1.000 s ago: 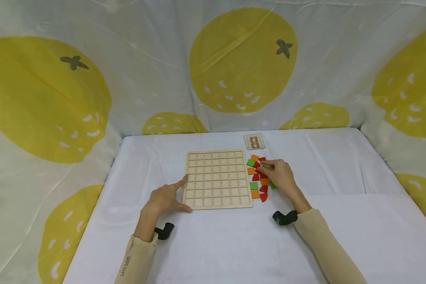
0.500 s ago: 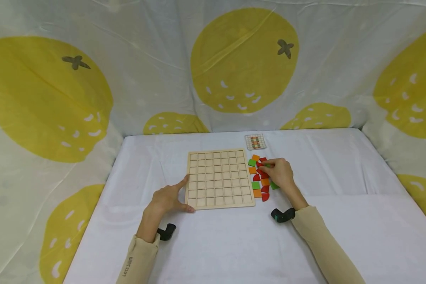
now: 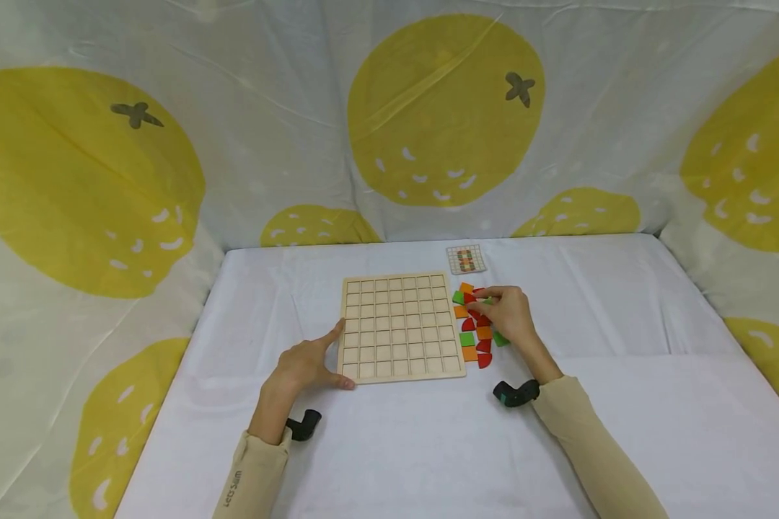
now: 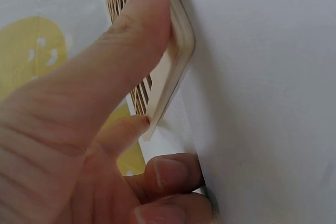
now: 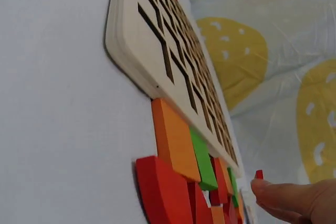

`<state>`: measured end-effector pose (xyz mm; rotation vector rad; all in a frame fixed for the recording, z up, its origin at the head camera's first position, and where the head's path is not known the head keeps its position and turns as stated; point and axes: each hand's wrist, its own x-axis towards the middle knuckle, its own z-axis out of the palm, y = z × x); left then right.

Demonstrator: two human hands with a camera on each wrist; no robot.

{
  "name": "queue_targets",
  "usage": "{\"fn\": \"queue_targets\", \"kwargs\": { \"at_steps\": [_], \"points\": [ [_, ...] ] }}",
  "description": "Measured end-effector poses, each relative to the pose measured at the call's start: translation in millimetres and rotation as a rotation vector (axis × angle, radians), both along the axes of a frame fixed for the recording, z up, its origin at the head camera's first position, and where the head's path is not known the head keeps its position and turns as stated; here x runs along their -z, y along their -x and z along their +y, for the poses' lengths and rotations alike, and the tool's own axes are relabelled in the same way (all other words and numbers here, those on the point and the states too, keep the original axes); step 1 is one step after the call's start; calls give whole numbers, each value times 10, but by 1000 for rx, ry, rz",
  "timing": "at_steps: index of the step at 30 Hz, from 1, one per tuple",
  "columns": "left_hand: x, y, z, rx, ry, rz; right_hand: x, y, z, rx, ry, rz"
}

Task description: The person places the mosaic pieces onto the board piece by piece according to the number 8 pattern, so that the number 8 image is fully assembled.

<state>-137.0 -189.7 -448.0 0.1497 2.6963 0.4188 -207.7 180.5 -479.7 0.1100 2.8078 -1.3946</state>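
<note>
Right hand (image 3: pixel 509 315) now slightly nearer the wooden grid board (image 3: pixel 399 329), pinching a red tile (image 5: pixel 259 173). Left hand (image 3: pixel 301 362) unmoved, thumb and index spread against board edge, unclenched.

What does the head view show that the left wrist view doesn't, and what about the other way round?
Only the head view shows the wooden board in full, the pattern card, the coloured pieces and the right hand.

Only the left wrist view shows the nails on two curled fingers of the left hand.

Both show that hand touching the board near a corner, the white cloth and the yellow fruit print.
</note>
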Motion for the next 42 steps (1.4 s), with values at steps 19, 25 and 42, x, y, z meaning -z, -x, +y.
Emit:
{"fn": "queue_targets", "kwargs": {
  "at_steps": [19, 25, 42],
  "points": [
    [0, 5, -6, -22, -30, -6, -70, 324, -825, -215, -32, 46],
    [2, -2, -12, -20, -40, -10, -47, 339, -886, -201, -42, 10],
    [46, 1, -45, -12, -40, 9, -13, 330, -892, -188, -42, 20]
  ]
}}
